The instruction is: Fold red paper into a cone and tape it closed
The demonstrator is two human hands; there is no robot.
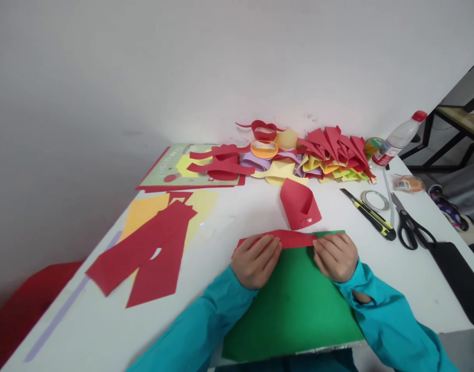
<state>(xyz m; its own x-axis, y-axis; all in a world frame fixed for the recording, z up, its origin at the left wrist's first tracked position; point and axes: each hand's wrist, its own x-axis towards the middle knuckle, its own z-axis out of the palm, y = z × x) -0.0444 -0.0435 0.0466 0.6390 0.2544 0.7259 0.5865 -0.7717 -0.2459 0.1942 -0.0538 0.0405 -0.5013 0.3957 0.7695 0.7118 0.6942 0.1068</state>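
Observation:
A strip of red paper [294, 239] stretches between my two hands above the far edge of a green sheet [299, 299]. My left hand [257, 261] is closed around its left part, fingers curled over it. At the other end, my right hand [335, 257] pinches the strip, with its fingers bent together. Just beyond the strip stands a folded red paper piece [299, 204], partly open like a pocket, with a shiny patch near its lower edge. The parts of the strip under my fingers are hidden.
Red paper cutouts [155, 248] lie at left over yellow sheets. Behind are a pale green pad [178, 165], curled paper shapes [264, 150] and folded red paper [333, 147]. At right are a utility knife [370, 214], tape roll [375, 200], scissors [409, 227], black phone-like object [459, 281] and bottle [399, 138].

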